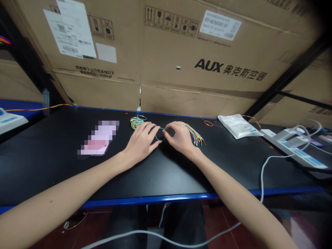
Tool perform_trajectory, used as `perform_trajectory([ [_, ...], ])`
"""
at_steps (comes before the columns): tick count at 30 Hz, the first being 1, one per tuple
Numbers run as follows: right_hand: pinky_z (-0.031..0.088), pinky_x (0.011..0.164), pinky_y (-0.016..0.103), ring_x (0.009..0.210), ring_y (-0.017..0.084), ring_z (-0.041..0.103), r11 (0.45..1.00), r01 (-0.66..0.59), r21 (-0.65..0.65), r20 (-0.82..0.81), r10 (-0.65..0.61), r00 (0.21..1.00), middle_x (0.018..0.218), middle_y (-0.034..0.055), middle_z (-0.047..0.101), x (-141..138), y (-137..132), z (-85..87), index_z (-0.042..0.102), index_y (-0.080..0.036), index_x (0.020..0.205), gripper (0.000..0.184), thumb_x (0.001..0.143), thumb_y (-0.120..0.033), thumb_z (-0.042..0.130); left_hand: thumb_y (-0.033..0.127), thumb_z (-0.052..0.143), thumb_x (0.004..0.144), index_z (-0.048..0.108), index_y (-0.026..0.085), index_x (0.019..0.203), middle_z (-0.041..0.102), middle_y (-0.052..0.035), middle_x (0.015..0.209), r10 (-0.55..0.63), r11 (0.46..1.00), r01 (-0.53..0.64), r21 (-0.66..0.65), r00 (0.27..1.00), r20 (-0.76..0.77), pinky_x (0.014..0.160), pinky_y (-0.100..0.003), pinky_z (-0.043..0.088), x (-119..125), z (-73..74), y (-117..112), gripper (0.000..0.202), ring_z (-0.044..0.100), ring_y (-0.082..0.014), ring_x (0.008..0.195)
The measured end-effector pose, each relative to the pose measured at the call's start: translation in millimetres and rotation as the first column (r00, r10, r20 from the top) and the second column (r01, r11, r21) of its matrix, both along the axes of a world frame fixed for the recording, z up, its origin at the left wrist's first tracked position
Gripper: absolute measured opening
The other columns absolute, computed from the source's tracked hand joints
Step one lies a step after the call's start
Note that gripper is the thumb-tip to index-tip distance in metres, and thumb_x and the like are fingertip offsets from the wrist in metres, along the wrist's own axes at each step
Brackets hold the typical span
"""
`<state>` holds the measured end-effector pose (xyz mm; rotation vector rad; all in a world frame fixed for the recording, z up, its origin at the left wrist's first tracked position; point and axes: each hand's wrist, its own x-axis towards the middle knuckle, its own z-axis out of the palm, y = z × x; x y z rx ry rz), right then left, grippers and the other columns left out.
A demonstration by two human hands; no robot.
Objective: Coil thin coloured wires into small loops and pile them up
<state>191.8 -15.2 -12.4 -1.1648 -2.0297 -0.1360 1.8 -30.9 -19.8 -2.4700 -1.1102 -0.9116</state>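
Note:
Between my hands a thin teal wire [156,137] is bent into a small loop just above the black tabletop. My left hand [142,141] is curved around its left side, index finger and thumb at the loop. On the other side, thumb and fingertips of my right hand [180,136] pinch it. A pile of coiled coloured wire loops [136,121] lies just behind my left hand. Beside my right hand, partly hidden by it, is a bundle of straight coloured wires [197,135] with small end tips.
A phone [100,138], partly pixelated, lies left on the black table [166,173]. Right of the wires are an orange wire loop [209,123], a white plastic packet [238,126] and a power strip [293,148] with a white cable [262,173]. A large cardboard box [166,52] stands behind.

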Motion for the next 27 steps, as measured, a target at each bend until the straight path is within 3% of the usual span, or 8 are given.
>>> perform_trajectory([
  [9, 0.046, 0.075, 0.033, 0.08, 0.02, 0.061, 1.0, 0.024, -0.012, -0.028, -0.024, 0.999, 0.084, 0.0052, 0.069, -1, 2, -1.6, 0.066, -0.021, 0.077, 0.004, 0.081, -0.023, 0.067, 0.029, 0.061, 0.087, 0.058, 0.011, 0.12, 0.062, -0.0143, 0.115, -0.06, 0.998, 0.059, 0.032, 0.998, 0.03, 0.101, -0.045, 0.044, 0, -0.7, 1, 0.038, 0.05, -0.0289, 0.119],
  [18, 0.046, 0.076, 0.031, 0.084, 0.02, 0.064, 0.992, -0.049, -0.12, -0.05, 0.043, 0.998, 0.087, 0.0049, 0.073, -1, -1, 4.2, 0.071, -0.02, 0.082, 0.012, 0.087, -0.02, 0.06, 0.032, 0.062, 0.086, 0.06, 0.014, 0.117, 0.063, -0.0136, 0.113, -0.084, 0.996, 0.083, 0.018, 0.994, 0.07, 0.098, -0.047, 0.047, -1, -3.0, 4, 0.036, 0.052, -0.0299, 0.116],
  [22, 0.047, 0.072, 0.03, 0.077, 0.019, 0.066, 0.973, -0.096, -0.208, -0.142, 0.067, 0.988, 0.084, 0.0038, 0.074, -1, -1, 8.0, 0.072, -0.019, 0.082, 0.014, 0.087, -0.021, 0.059, 0.031, 0.062, 0.085, 0.058, 0.015, 0.121, 0.062, -0.014, 0.113, -0.079, 0.997, 0.08, -0.007, 0.994, 0.074, 0.098, -0.048, 0.047, -1, -2.8, 4, 0.039, 0.052, -0.0303, 0.117],
  [27, 0.047, 0.076, 0.032, 0.08, 0.021, 0.066, 0.987, -0.037, -0.159, -0.165, 0.01, 0.986, 0.085, 0.0051, 0.074, -4, -3, 4.8, 0.072, -0.019, 0.081, 0.013, 0.085, -0.025, 0.061, 0.032, 0.065, 0.081, 0.055, 0.012, 0.123, 0.062, -0.0144, 0.117, -0.034, 0.999, 0.037, -0.034, 0.997, 0.068, 0.1, -0.048, 0.045, 1, -2.5, 1, 0.047, 0.051, -0.0313, 0.117],
])
